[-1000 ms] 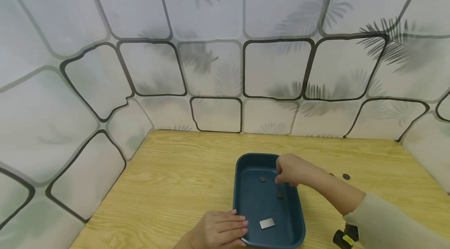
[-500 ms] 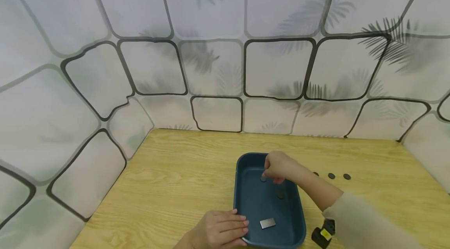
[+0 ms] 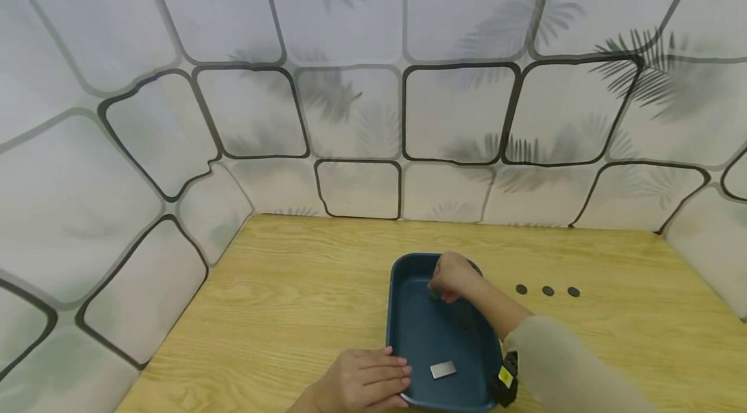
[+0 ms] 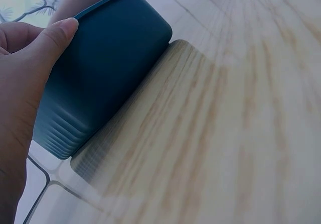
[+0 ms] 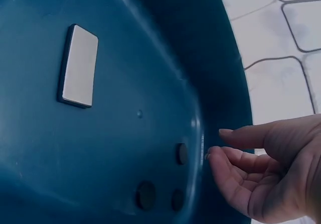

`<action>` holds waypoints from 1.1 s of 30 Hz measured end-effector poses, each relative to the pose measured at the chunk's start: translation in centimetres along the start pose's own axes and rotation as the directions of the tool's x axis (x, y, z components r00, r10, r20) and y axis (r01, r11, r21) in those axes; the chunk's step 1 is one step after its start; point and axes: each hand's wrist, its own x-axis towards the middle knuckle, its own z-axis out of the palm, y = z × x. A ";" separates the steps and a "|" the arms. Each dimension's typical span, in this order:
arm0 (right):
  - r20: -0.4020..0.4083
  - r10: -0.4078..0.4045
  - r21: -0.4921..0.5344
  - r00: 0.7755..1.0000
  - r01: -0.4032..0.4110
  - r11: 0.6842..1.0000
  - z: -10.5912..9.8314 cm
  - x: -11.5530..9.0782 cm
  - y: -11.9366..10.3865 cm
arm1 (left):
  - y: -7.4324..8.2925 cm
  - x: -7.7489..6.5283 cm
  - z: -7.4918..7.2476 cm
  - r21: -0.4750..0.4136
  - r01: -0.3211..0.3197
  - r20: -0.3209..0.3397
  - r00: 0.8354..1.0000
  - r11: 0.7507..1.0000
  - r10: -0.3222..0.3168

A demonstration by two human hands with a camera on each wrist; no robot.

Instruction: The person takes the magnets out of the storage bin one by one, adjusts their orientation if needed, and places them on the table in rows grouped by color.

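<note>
A blue tray (image 3: pixel 393 316) stands on the table; my left hand (image 3: pixel 370 379) holds its near left rim. In the left wrist view the thumb (image 4: pixel 62 33) lies at the rim's outer side. My right hand (image 3: pixel 455 278) is inside the tray's far end, above a small dark disc (image 3: pixel 434 294). From the right wrist, its fingers are bent and a gap separates thumb and index, with nothing seen between them. Three dark discs show there, one of them the larger disc (image 5: pixel 145 195). A silver rectangular block (image 3: pixel 443 370) lies at the tray's near end.
Three dark discs lie in a row on the wooden table right of the tray, the middle disc (image 3: pixel 548 291) among them. A black device with a yellow label (image 3: pixel 505 377) is on the right wrist. A patterned wall covering (image 3: pixel 358 189) borders the table's back.
My right hand has moved left within the tray, from beside one disc to above another. The disc row on the table has come out from behind the forearm. My left hand stays put.
</note>
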 end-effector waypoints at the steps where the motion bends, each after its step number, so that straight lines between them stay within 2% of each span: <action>1: -0.006 0.007 -0.006 1.000 -0.007 1.000 0.2 0.2 0.1 | 0.0 0.0 0.0 -0.002 0.001 0.002 1.000 1.000 -0.001; 6: -0.029 0.039 -0.097 0.999 -0.041 0.994 1.1 1.2 0.5 | 0.1 -0.3 0.0 -0.019 0.021 0.018 1.000 1.000 -0.020; 10: 0.003 0.072 -0.168 0.997 -0.071 0.983 1.5 1.4 0.5 | 0.0 0.0 -0.1 -0.021 0.020 0.011 1.000 1.000 -0.020; 18: 0.038 0.106 -0.141 0.994 -0.100 0.985 1.9 1.9 0.6 | 0.1 0.1 -0.1 -0.026 0.027 0.008 1.000 0.999 -0.027; 20: 0.046 0.076 -0.147 0.996 -0.069 0.987 2.0 2.0 0.8 | 0.1 0.1 -0.1 -0.026 0.029 0.012 1.000 0.999 -0.029; 23: 0.066 -0.014 -0.182 0.998 0.026 0.983 2.2 2.1 1.0 | 0.0 -0.1 -0.1 -0.021 0.030 0.019 0.999 0.999 -0.030; 27: 0.096 -0.119 -0.269 0.988 0.141 0.953 2.3 2.1 1.0 | 0.1 -0.3 0.0 -0.031 0.047 0.031 0.998 0.998 -0.046; 33: 0.120 -0.138 -0.360 0.983 0.172 0.917 2.4 2.2 1.2 | 0.3 -0.2 0.1 -0.044 0.076 0.040 0.996 0.996 -0.074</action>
